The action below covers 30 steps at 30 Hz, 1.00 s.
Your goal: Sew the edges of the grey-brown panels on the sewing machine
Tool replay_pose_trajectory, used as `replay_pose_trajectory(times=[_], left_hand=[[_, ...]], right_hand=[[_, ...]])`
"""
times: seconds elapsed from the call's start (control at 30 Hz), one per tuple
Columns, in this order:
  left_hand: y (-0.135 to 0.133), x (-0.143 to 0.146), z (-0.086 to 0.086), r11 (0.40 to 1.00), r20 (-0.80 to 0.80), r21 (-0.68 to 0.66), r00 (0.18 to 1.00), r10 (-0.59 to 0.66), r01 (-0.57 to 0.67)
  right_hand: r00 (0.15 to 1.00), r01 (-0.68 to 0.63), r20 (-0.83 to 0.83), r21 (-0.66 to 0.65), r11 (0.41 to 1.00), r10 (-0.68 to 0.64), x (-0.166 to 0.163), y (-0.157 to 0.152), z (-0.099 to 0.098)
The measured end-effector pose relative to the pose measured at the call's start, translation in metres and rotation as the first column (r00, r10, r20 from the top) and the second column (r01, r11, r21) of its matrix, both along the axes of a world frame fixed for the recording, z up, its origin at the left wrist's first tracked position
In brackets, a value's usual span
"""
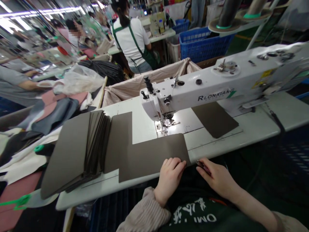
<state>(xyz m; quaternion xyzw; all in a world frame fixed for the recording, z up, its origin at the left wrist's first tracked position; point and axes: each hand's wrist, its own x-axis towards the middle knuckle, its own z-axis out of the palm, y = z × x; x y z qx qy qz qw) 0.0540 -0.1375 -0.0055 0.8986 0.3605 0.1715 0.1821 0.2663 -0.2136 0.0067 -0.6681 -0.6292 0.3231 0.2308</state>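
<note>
My left hand (169, 175) rests with curled fingers on the near edge of a dark grey-brown leather panel (154, 154) that lies flat on the white sewing table (217, 145), just in front of the needle (166, 124). At the table's front edge beside the panel's right corner, my right hand (217, 177) holds a small dark tool (204, 167), perhaps thread snips. A white sewing machine (217, 88) stands behind the panel.
A fanned stack of similar panels (79, 151) lies at the left, with another panel (214, 118) under the machine arm. Piles of fabric and a plastic bag (77, 80) sit further left. A cloth-lined bin (135, 87), blue crates (202, 43) and other workers are behind.
</note>
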Motion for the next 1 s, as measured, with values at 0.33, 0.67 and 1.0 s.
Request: replay_pose_trajectory(times=[0.33,0.67,1.0], left_hand=[[-0.006,0.004,0.006,0.996,0.132,-0.047,0.988,0.076,-0.07],[-0.009,0.001,0.008,0.99,0.138,-0.122,0.986,0.088,-0.071],[-0.001,-0.039,0.019,0.966,0.245,-0.139,0.953,-0.179,0.217]], right_hand=[[0.989,-0.072,0.13,-0.01,0.997,0.072,-0.012,-0.006,-0.011],[0.99,-0.075,0.124,0.023,0.997,0.071,-0.023,0.003,-0.01],[0.973,-0.045,0.23,0.121,0.992,0.016,-0.01,0.011,-0.015]])
